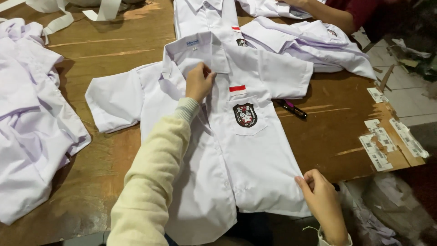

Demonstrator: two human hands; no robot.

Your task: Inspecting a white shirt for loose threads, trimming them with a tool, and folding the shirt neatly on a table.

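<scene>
Left hand [198,82] is pinching the white shirt [246,159] placket, seemingly at a button; right hand [321,196] is pinching its hem at the table [327,136] near edge.

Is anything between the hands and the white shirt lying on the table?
No, nothing visible. The left hand pinches the white shirt just below its collar, and the right hand grips its bottom hem. The black tool lies on the table, off to the side.

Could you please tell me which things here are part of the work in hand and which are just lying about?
In hand: white shirt, left hand, right hand.
Lying about: shirt pile, pen, paper labels, white strips.
</scene>
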